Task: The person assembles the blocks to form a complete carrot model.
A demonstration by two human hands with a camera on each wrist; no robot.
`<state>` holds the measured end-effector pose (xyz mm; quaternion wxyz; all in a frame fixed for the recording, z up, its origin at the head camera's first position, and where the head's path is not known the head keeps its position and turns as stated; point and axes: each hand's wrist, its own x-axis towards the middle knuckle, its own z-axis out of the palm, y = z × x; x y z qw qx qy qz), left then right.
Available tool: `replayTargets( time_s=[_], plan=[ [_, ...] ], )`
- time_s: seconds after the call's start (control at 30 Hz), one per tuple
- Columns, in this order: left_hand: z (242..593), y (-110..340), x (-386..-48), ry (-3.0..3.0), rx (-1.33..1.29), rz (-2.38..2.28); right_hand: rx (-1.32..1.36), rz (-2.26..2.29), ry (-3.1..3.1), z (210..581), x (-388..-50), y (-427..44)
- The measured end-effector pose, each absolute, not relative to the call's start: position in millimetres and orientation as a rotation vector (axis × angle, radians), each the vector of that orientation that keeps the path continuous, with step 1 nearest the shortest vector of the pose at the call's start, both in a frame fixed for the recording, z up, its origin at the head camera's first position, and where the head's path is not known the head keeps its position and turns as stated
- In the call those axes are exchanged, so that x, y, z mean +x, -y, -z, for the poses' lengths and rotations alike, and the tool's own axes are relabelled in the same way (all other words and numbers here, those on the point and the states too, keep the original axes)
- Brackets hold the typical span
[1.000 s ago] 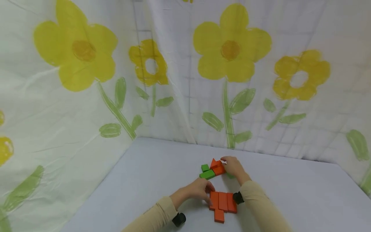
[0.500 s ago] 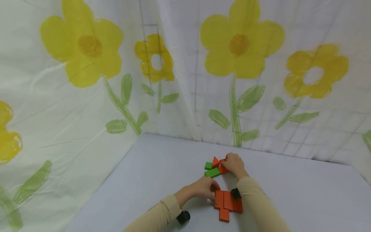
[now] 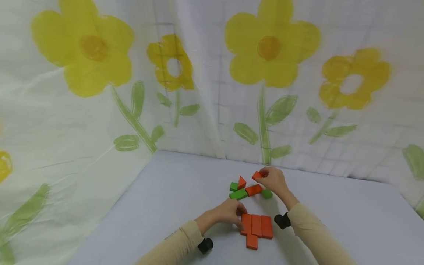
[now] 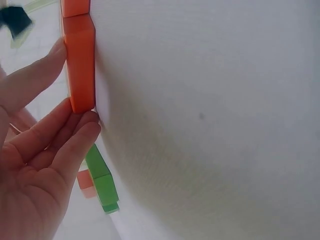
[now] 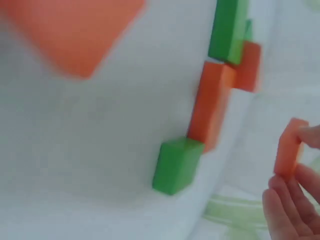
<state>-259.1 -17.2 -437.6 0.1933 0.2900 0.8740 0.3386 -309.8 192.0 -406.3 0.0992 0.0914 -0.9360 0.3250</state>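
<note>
My left hand (image 3: pixel 228 212) lies at the left edge of a flat row of orange blocks (image 3: pixel 256 225). In the left wrist view its thumb and fingers hold the outermost orange block (image 4: pixel 81 67) along its side and end. A shorter orange block (image 3: pixel 251 241) juts out below the row. Farther back, my right hand (image 3: pixel 273 179) pinches a small orange block (image 3: pixel 257 175), raised off the table as the right wrist view shows. Below that hand sit a long orange block (image 3: pixel 253 190) and a green block (image 3: pixel 267 194), touching or nearly so.
Left of the long orange block lie a long green block (image 3: pixel 238 194), a small green block (image 3: pixel 233 186) and an orange triangular block (image 3: pixel 241 182). The white table (image 3: pixel 185 180) meets a flower-printed curtain (image 3: pixel 205 92) at its back and left.
My right hand has picked the small orange block off the back group and moved it up and away. This uncovers the green block at right. The left hand stays at the orange row.
</note>
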Motion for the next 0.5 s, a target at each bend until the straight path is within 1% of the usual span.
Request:
replayTargets(
  time_s=[0.2, 0.33, 0.5],
  plan=[
    [437, 21, -259, -2.486, 0.792, -0.936, 0.537, -1.014, 2.783, 396, -258, -203],
    [437, 20, -258, -2.481, 0.784, -0.934, 0.756, -1.077, 2.827, 402, -224, -210],
    [438, 16, -259, -2.487, 0.804, -0.923, 0.853, -1.104, 2.915, 414, -193, -214]
  ],
)
